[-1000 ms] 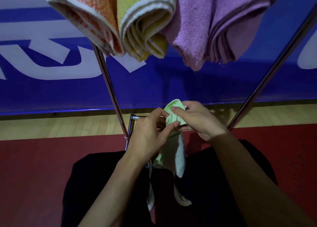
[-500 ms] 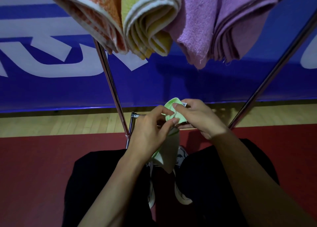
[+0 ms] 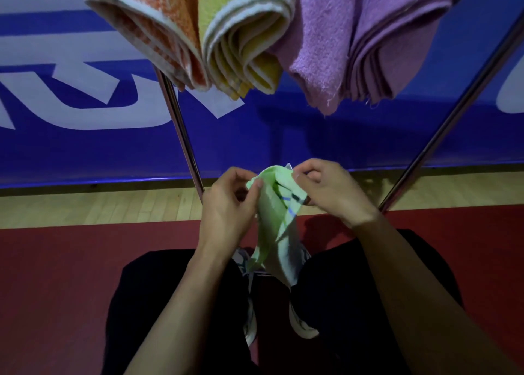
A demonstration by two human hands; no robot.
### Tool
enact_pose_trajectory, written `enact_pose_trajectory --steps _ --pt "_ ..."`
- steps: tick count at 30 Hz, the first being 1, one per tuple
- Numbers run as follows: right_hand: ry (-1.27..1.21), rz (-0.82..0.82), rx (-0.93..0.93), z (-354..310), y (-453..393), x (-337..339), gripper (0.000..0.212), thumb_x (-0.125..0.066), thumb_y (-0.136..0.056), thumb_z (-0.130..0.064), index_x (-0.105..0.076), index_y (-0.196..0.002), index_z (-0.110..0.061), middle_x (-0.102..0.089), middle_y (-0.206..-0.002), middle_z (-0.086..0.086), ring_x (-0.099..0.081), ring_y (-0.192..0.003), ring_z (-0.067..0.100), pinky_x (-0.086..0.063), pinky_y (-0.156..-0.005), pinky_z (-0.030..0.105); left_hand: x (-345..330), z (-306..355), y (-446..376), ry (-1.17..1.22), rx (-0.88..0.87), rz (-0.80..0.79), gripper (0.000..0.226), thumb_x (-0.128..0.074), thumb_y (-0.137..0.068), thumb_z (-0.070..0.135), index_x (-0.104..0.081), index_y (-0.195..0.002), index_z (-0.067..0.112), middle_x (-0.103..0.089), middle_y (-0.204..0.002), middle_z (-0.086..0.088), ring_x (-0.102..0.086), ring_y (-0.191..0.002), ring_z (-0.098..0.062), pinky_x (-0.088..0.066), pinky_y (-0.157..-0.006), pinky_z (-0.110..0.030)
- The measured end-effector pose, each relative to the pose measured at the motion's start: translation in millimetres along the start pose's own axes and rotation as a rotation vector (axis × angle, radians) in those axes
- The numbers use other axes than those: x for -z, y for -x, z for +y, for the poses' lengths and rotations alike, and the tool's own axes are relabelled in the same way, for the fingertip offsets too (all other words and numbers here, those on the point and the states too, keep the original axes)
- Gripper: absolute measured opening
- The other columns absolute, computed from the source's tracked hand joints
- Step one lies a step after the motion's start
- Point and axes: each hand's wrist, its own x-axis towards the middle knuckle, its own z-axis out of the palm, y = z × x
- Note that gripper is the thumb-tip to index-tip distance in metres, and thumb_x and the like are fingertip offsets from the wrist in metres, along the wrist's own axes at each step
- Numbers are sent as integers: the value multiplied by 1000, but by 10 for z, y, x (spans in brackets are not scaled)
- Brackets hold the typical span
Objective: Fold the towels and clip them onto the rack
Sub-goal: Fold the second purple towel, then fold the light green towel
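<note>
That green towel (image 3: pixel 276 210) is light and floppy; your hands (image 3: pixel 226 204) (image 3: pixel 329 193) both pinch its top edge, so hold the corners.

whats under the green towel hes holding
Beneath the hanging green towel show the toes of two light sneakers on the red floor. The towel and black trousers cover the rest of them.

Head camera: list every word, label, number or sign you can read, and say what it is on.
None can be read.
Blue banner: large white shapes, cut off by the frame and hidden behind the hanging towels; no whole character is legible.
Green towel: stripes only, no text.
</note>
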Motion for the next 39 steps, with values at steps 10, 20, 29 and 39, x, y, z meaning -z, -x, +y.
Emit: enact_pose_trajectory --steps 10,20,29,39 --pt "83 109 3 105 -18 183 15 -72 -95 -34 -69 -84 -24 -69 -64 1 -74 -64 20 -60 -73 38 126 -117 -43 -128 4 60 11 -74 -96 35 -76 -91 25 -76 -73 7 -72 -64 -6 -59 -62 -37" --pt "-70 -441 60 -19 83 119 32 -74 -91 -6 -75 -119 -22 -71 -115 23 -75 -105 24 -57 -103 36 110 -44 -55 -133 -32 100 7 -70 -99 28 -72 -94 23 -74 -79 9 -71 -74 -2 -57 -65 -24" --pt "215 -164 376 -14 86 -37 4 -76 -93 -32 -77 -94 -28 -56 -105 -8 -65 -94 10 -56 -91 35 9 -10 4 -201 -179 -150 5 -73 -98 20 -73 -102 22 -76 -87 13 -71 -81 4 -52 -70 -10" --pt "230 -119 440 -34 68 -10 7 -79 -91 -32 -76 -92 -26 -67 -101 -11 -67 -95 5 -55 -87 35 29 7 23 -64 -105 -288 18 -69 -99 12 -74 -113 23 -79 -101 13 -74 -95 0 -62 -86 -29"
